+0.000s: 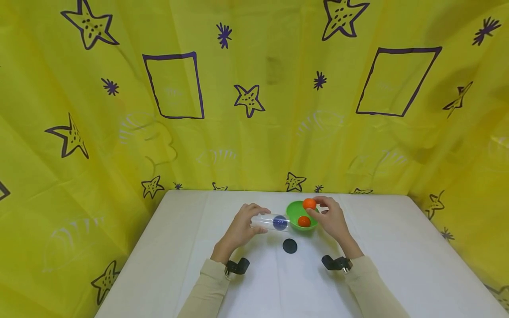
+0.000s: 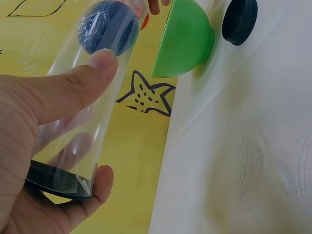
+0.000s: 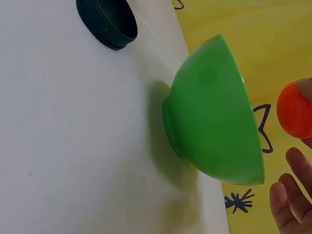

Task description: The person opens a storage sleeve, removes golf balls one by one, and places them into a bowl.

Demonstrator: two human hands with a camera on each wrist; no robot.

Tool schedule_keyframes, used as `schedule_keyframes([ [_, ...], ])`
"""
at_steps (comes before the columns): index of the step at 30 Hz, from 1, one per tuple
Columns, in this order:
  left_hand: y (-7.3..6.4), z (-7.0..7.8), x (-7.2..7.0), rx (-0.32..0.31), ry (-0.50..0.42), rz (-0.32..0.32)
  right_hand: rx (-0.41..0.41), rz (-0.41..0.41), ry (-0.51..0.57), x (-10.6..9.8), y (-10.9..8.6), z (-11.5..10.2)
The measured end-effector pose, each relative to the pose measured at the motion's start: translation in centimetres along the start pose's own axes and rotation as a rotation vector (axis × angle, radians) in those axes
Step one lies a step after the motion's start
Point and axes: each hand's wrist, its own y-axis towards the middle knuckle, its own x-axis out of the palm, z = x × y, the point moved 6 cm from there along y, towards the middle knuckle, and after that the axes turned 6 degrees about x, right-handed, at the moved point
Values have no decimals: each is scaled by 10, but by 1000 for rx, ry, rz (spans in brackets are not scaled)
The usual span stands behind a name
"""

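Note:
My left hand (image 1: 241, 226) grips a clear plastic tube (image 2: 109, 92), tilted over on its side with its mouth toward the bowl. Inside the tube, near the mouth, is a dark blue ball (image 1: 280, 222). A black cap (image 2: 58, 179) closes the tube's other end, seen in the left wrist view. My right hand (image 1: 331, 217) pinches an orange ball (image 3: 295, 110) above the rim of the green bowl (image 3: 212, 114). A second orange ball (image 1: 304, 221) lies in the bowl; the wrist views hide it behind the bowl's wall.
A loose black cap (image 1: 290, 246) lies on the white table (image 1: 274, 282) in front of the bowl, hollow side up. Behind the table hangs a yellow curtain (image 1: 270, 145) with drawn stars. Each wrist wears a black camera (image 1: 238, 266).

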Motion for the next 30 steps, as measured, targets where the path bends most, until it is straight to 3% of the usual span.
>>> schedule_keyframes([
  [30,0,-4,2,-8,-15,-2,121,-90,-4,24,12,12],
])
